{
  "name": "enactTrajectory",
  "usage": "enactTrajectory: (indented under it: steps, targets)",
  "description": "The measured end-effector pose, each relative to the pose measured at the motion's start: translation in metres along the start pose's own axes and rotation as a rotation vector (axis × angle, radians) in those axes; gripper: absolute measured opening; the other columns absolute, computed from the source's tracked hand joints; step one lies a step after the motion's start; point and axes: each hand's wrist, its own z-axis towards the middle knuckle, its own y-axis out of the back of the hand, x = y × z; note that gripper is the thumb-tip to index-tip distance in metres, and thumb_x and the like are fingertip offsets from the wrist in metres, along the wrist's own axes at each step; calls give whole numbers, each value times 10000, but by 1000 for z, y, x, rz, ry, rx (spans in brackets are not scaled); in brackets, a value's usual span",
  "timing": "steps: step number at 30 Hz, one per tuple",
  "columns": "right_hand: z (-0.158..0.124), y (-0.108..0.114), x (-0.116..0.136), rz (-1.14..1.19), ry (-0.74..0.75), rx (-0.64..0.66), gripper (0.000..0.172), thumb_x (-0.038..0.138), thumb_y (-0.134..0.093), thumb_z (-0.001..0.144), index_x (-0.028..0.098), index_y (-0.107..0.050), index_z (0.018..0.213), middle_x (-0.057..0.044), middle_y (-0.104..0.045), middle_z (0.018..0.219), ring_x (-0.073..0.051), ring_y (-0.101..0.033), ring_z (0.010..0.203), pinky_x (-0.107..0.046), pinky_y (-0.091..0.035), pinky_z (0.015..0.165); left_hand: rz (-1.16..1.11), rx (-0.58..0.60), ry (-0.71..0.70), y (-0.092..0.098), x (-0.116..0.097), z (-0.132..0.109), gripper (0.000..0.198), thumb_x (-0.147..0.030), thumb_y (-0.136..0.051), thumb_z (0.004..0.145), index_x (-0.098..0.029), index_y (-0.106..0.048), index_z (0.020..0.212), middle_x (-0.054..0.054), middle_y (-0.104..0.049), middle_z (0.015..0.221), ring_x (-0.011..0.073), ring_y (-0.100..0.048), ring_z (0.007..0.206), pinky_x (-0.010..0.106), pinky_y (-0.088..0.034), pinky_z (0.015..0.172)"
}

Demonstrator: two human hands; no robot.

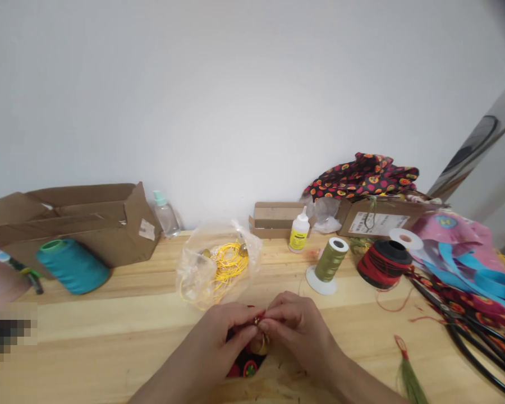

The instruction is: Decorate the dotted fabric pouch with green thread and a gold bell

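At the table's near middle, my left hand [225,331] and my right hand [297,328] meet with fingertips pinched together. Between them is a small brass-coloured bell [260,343], with a bit of red at its top that may be cord. Beneath the bell lies a dark fabric piece [249,367] with red and green round motifs, partly covered by my left fingers. My right thumb and forefinger close at the bell's top. Just beyond the hands sits a clear plastic bag [189,275] holding yellow cord [231,264] and brass bells.
A cardboard box [130,238] and teal thread cone [73,266] stand left. Behind are a spray bottle [167,216] and glue bottle [299,231]. Rightward are a green thread spool [331,261], red cord spool [381,266], black scissors [458,322] and a green tassel [410,376].
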Motion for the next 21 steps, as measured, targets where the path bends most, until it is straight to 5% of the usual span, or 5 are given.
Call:
enactTrajectory:
  steps: [7,12,21]
  targets:
    - [0,0,-1,24,8,-6,136,225,-584,736,212,-713,695,-22,-605,610,-119,-548,593,-205,-421,560,23,-21,8,-1,2,-1,273,-301,-385,820,-193,-635,802,-27,-573,641,112,-524,622,189,-378,598]
    - [1,-1,1,89,-9,-26,114,234,-610,712,197,-717,716,-32,-597,617,-123,-555,580,-209,-427,542,-194,-78,176,-4,10,1,287,-271,-481,759,-184,-526,1029,-43,-616,621,124,-539,635,230,-392,666]
    - [3,1,2,162,-38,-33,121,254,-635,685,184,-720,736,-42,-586,614,-126,-544,565,-213,-418,512,-503,-136,285,-7,13,4,128,-260,-603,652,-140,-563,664,2,-648,592,116,-555,562,215,-393,545]
